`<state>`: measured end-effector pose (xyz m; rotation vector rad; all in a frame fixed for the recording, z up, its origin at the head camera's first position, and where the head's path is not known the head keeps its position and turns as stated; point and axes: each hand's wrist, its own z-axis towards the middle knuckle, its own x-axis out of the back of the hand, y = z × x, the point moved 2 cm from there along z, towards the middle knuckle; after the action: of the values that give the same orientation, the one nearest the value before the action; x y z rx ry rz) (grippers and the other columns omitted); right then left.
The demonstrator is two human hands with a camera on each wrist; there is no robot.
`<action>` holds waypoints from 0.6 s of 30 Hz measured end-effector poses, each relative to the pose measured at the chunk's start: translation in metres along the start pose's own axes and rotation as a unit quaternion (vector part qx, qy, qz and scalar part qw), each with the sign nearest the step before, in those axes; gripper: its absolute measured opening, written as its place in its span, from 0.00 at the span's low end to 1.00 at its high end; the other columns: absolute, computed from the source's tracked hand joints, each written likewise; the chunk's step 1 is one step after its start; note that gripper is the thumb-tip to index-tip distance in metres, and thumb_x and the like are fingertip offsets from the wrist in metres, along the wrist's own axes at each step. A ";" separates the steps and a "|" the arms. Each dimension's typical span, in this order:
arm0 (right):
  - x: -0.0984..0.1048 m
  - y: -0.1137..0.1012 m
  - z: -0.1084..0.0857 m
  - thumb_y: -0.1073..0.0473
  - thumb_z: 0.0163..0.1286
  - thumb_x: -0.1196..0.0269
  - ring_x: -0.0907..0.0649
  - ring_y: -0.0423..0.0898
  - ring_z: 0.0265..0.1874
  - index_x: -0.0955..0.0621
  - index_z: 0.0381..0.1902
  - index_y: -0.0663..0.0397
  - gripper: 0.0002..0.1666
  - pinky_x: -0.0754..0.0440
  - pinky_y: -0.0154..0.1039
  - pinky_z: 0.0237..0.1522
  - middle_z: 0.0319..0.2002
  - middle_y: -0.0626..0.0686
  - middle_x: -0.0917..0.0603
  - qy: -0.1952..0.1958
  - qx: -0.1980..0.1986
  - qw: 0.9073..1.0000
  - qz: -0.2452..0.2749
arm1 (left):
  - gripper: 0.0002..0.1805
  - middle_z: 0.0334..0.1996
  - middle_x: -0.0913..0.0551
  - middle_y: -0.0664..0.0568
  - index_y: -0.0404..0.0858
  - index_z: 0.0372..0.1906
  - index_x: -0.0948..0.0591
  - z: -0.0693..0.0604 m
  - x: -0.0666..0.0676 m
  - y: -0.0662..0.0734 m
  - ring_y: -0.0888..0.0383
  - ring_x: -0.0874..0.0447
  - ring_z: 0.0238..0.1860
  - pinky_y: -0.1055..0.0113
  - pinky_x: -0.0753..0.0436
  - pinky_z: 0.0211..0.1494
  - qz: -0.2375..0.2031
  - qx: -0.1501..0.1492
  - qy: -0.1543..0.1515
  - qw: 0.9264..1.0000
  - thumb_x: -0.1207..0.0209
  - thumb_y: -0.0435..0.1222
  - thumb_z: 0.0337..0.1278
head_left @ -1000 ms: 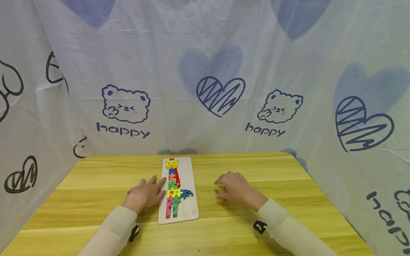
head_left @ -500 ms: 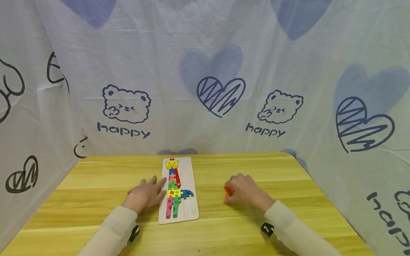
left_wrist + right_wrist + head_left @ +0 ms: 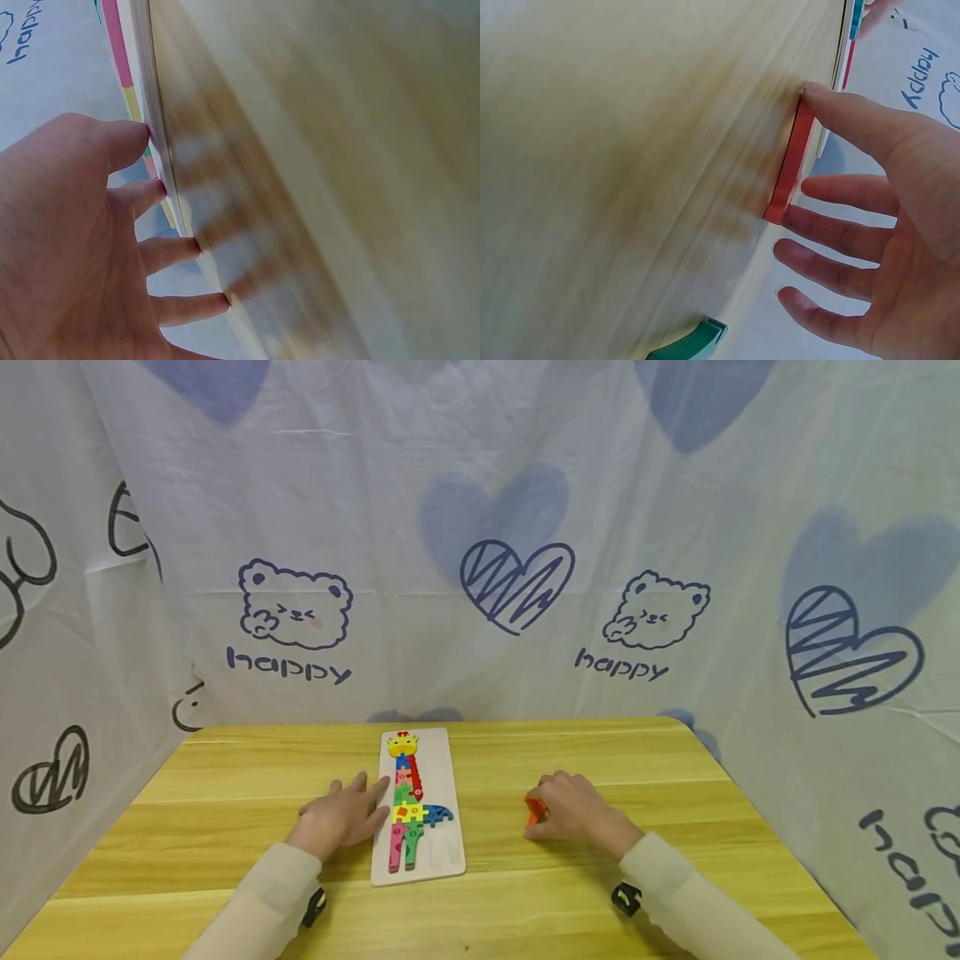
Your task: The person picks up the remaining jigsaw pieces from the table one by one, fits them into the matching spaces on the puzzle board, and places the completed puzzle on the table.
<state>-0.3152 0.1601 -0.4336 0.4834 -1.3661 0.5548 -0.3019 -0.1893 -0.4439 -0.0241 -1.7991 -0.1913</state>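
Observation:
A white puzzle board [image 3: 437,768] lies on the table with a colourful giraffe puzzle [image 3: 408,812] in it. Below the blue piece [image 3: 437,814], at the board's lower right, its bare surface shows. My left hand [image 3: 337,817] rests beside the board, fingers spread; in the left wrist view the thumb and index fingertip touch the board's edge [image 3: 142,67]. To the right of the board, my right hand [image 3: 581,812] pinches an orange-red puzzle piece [image 3: 534,812] at the tabletop. In the right wrist view this piece [image 3: 790,165] spans from thumb to fingers.
A green piece [image 3: 692,341] lies on the table past the right hand's fingers in the right wrist view; the head view hides it. The wooden table [image 3: 510,902] meets a printed white curtain [image 3: 420,643] at its back and sides.
My right hand has shifted slightly right and towards me, and its fingers have closed round the orange-red puzzle piece, which now shows more. The left hand and board have stayed put.

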 end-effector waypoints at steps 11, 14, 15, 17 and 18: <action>0.000 -0.006 0.005 0.40 0.55 0.22 0.29 0.41 0.26 0.17 0.27 0.45 0.19 0.35 0.35 0.25 0.27 0.44 0.20 0.007 0.022 1.000 0.003 | 0.34 0.80 0.41 0.36 0.50 0.82 0.40 0.000 0.000 0.000 0.22 0.42 0.76 0.16 0.28 0.54 0.006 -0.001 -0.001 1.000 0.54 0.55 0.78; 0.001 -0.009 0.006 0.39 0.56 0.23 0.28 0.42 0.27 0.16 0.29 0.45 0.20 0.34 0.37 0.26 0.29 0.45 0.19 0.003 0.019 1.000 0.002 | 0.34 0.80 0.40 0.35 0.49 0.82 0.40 -0.001 0.001 0.000 0.22 0.41 0.75 0.17 0.27 0.55 0.012 -0.005 0.004 1.000 0.54 0.55 0.78; 0.001 -0.009 0.006 0.39 0.56 0.23 0.27 0.43 0.28 0.15 0.31 0.45 0.20 0.33 0.37 0.27 0.30 0.45 0.18 0.001 0.017 1.000 0.002 | 0.34 0.80 0.40 0.35 0.49 0.81 0.40 -0.001 0.001 0.000 0.22 0.40 0.75 0.18 0.27 0.56 0.013 -0.006 0.005 1.000 0.54 0.55 0.78; 0.002 -0.011 0.006 0.39 0.56 0.23 0.25 0.43 0.29 0.14 0.33 0.46 0.20 0.31 0.38 0.28 0.32 0.46 0.16 -0.002 0.016 1.000 0.003 | 0.34 0.80 0.39 0.35 0.49 0.81 0.39 -0.001 0.001 0.000 0.22 0.40 0.75 0.18 0.27 0.57 0.014 -0.008 0.007 1.000 0.54 0.55 0.78; 0.002 -0.011 0.006 0.38 0.56 0.23 0.24 0.44 0.30 0.13 0.35 0.46 0.21 0.30 0.39 0.28 0.34 0.47 0.15 -0.003 0.015 1.000 0.004 | 0.34 0.80 0.39 0.35 0.49 0.81 0.39 -0.001 0.001 0.000 0.22 0.40 0.75 0.19 0.27 0.57 0.015 -0.009 0.008 1.000 0.54 0.55 0.78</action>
<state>-0.3124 0.1479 -0.4306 0.5045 -1.3679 0.5813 -0.3006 -0.1896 -0.4430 -0.0609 -1.7798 -0.1854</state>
